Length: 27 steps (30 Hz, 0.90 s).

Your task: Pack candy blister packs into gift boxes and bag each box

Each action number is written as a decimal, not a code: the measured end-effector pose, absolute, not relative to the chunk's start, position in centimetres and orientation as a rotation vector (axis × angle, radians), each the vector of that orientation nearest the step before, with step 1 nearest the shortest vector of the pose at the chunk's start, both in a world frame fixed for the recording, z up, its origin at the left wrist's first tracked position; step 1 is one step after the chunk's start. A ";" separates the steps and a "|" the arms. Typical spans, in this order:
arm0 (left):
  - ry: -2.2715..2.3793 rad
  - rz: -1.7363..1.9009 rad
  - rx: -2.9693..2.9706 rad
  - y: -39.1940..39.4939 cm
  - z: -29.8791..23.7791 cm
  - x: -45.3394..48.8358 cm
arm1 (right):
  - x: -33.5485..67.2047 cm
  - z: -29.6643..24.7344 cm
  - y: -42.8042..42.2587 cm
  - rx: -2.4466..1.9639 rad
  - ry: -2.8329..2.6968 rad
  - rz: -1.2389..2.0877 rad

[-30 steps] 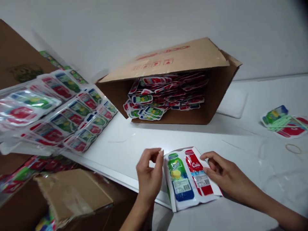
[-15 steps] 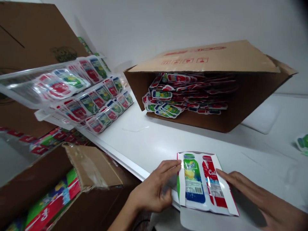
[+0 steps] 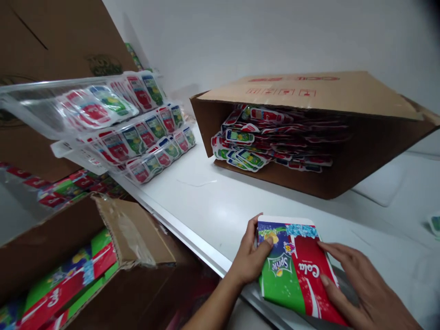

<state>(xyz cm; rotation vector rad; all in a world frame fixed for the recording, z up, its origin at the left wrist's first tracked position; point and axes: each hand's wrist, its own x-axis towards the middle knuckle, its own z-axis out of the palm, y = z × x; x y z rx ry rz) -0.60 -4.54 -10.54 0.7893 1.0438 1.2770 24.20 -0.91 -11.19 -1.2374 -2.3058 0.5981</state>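
A flat printed box [image 3: 295,270], half green with Sprite lettering and half red with Cola lettering, lies between my hands at the table's front edge, its print upside down to me. My left hand [image 3: 250,256] grips its left side, the thumb pressed on the printed face and the fingers behind. On the right edge, my right hand [image 3: 357,279] holds it with fingertips on the red half. The box's underside and whatever it contains are hidden. Behind it, a large cardboard carton [image 3: 323,94] lies on its side, with many bottle-shaped packets [image 3: 252,158] stacked inside.
Clear plastic trays [image 3: 51,123] of similar packets are stacked at the left of the white table [image 3: 206,201]. Below the table edge, an open cardboard box [image 3: 137,233] holds printed boxes [image 3: 62,284]. A green packet [image 3: 436,224] lies at the far right.
The two bottle-shaped packets that faced up between my hands are out of sight; the printed face is up instead. My left thumb now presses on it. The view has shifted slightly.
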 end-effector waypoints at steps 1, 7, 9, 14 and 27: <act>1.032 1.276 0.763 -4.1 -10.7 -0.5 | 24.0 -10.5 -0.4 -1.141 -2.400 0.414; 1.070 1.286 0.812 -3.3 -10.9 -0.3 | 18.8 -7.3 2.2 -0.750 -2.719 0.083; 1.089 1.303 0.847 -3.4 -11.0 -0.4 | 17.4 -7.6 2.7 -0.719 -2.779 0.120; 1.049 1.318 0.811 -3.6 -11.8 -0.4 | 16.9 -8.7 3.1 -0.739 -2.746 0.259; 0.918 1.369 0.795 -3.6 -12.0 -0.6 | 16.7 -8.4 3.4 -0.807 -2.655 0.292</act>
